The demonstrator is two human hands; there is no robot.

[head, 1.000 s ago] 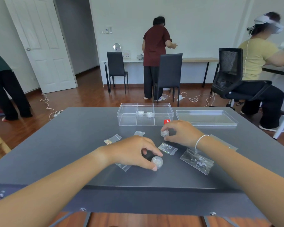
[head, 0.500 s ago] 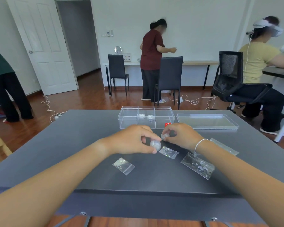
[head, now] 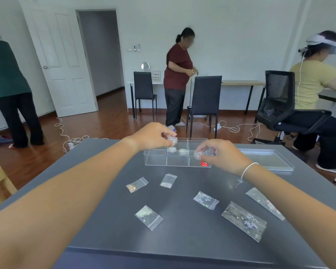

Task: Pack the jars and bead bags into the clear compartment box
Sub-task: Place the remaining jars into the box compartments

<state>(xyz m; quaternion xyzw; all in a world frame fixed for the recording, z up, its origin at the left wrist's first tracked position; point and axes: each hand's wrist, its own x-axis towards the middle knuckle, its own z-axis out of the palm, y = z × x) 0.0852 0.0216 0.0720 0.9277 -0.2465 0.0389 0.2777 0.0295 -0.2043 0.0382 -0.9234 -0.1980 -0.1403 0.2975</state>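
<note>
The clear compartment box (head: 155, 162) stands on the grey table (head: 182, 239) at mid-far. Two small round jars (head: 179, 151) lie in its middle compartment. My left hand (head: 153, 136) holds a small clear jar (head: 172, 140) above the middle compartment. My right hand (head: 219, 155) holds another clear jar (head: 198, 154) over the right compartment. Several clear bead bags lie on the table nearer me: one (head: 137, 184), another (head: 168, 180), a third (head: 148, 217), plus bags at the right (head: 206, 199) and a large bag (head: 243, 220).
The box's clear lid (head: 266, 159) lies flat to the right of the box. A long bag (head: 265, 202) rests near my right forearm. Beyond the table stand black chairs (head: 205, 100), floor cables, and three people.
Both hands lifted their jars from the table centre and carried them forward to the box. The view tilted, showing more bags on the table.
</note>
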